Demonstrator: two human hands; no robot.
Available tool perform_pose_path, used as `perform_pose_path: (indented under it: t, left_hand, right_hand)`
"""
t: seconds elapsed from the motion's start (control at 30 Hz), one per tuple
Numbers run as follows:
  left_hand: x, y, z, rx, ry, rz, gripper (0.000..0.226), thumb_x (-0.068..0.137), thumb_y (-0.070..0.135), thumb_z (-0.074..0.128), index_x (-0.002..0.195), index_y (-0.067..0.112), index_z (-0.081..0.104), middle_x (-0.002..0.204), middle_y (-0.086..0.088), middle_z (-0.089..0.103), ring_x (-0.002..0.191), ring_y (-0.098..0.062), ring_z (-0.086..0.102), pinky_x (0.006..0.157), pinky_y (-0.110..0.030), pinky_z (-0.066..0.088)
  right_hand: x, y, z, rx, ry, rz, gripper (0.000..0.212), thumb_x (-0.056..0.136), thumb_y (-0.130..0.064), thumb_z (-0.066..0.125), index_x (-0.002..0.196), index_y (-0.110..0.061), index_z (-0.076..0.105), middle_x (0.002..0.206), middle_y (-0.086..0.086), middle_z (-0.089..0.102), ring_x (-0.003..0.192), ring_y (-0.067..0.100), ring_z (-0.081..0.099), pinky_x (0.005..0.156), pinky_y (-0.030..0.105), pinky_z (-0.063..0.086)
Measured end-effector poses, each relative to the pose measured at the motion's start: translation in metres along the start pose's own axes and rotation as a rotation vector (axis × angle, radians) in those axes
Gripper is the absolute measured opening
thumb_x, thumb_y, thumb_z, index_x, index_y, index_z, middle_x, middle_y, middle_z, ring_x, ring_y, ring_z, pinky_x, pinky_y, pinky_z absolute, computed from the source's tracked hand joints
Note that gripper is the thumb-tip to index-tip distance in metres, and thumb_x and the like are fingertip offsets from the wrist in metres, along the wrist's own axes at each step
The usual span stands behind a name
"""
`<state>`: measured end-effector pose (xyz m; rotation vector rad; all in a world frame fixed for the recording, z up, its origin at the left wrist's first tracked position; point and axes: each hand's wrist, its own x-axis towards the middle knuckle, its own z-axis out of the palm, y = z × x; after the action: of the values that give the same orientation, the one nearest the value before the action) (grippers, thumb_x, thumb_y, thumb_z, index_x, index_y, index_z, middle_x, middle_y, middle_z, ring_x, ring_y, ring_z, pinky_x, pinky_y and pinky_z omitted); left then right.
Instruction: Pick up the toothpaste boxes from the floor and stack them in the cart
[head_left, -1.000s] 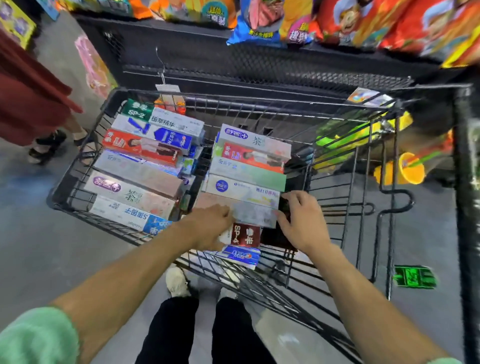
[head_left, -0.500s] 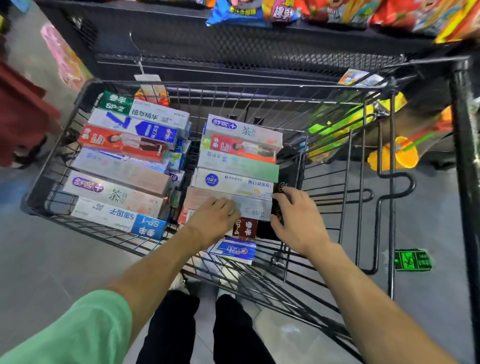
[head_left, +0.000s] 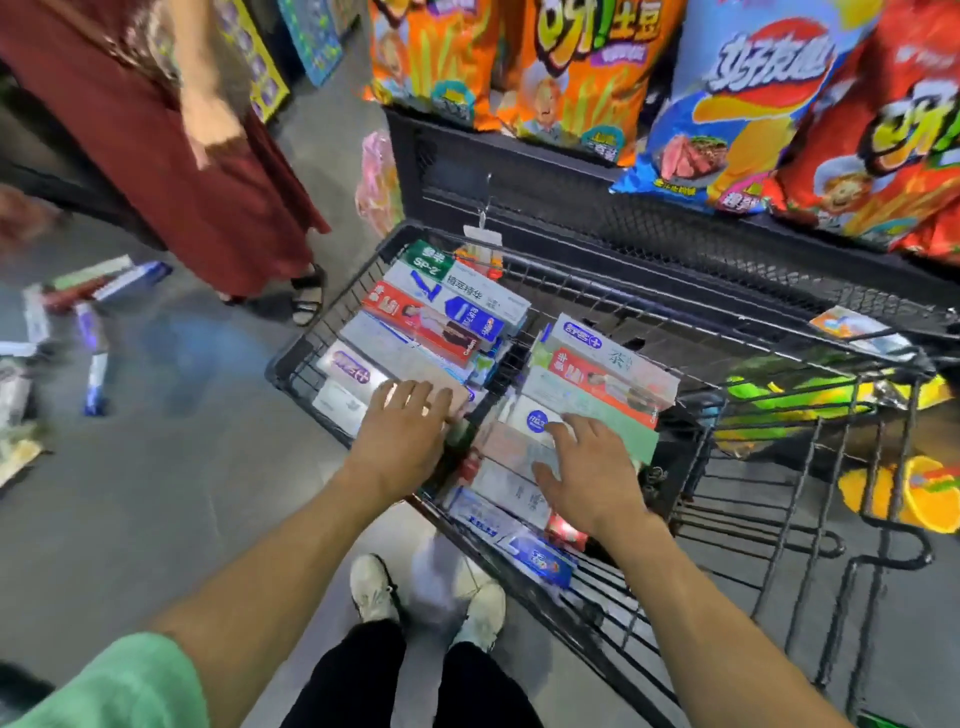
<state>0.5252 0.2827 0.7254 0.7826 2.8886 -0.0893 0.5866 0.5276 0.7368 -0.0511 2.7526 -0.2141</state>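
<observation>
Where the wire cart (head_left: 291, 364) stands against the snack shelf (head_left: 597, 202), two rows of toothpaste boxes fill its basket. Left row (head_left: 441, 317): stacked flat, left hand (head_left: 402, 436) resting on its near end, fingers straight, gripping nothing. Right row (head_left: 602, 379): stacked flat, right hand (head_left: 587, 473) lying across the near boxes, fingers spread, gripping nothing. Loose toothpaste boxes (head_left: 88, 312): scattered on the grey floor, well apart from the cart, far left. Bystander in a red skirt (head_left: 171, 145): standing between the two.
</observation>
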Motion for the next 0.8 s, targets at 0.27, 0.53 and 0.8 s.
perform_pose_path:
  t: [0.27,0.53,0.8]
  left_hand:
    - [-0.104,-0.149,-0.04,-0.114,0.107,-0.496,0.069,0.099,0.044,0.051,0.158,0.014,0.028,0.162,-0.011,0.034,0.149,-0.029,0.03,0.123,-0.05,0.014]
    - [-0.253,-0.274,-0.035,-0.237,0.139,-0.858,0.069,0.101,0.051,0.047,0.158,0.017,0.029,0.163,-0.006,0.031,0.152,-0.025,0.025,0.124,-0.049,0.013]
    - [-0.383,-0.351,-0.017,-0.243,0.098,-1.189,0.07,0.099,0.056,0.045,0.156,0.016,0.036,0.159,-0.008,0.039,0.147,-0.026,0.034,0.12,-0.047,0.022]
  right_hand:
    - [0.072,-0.169,-0.072,-0.187,0.091,-0.364,0.061,0.099,-0.055,0.04,0.149,-0.018,0.041,0.148,0.011,0.045,0.136,0.03,0.04,0.113,0.04,0.03]
    - [0.102,-0.355,-0.087,-0.274,0.128,-0.65,0.057,0.095,-0.053,0.052,0.135,-0.013,0.056,0.141,0.012,0.053,0.128,0.033,0.049,0.107,0.041,0.038]
    - [0.12,-0.524,-0.062,-0.322,0.072,-0.922,0.064,0.098,-0.058,0.044,0.148,-0.02,0.043,0.157,0.007,0.039,0.143,0.027,0.035,0.118,0.037,0.027]
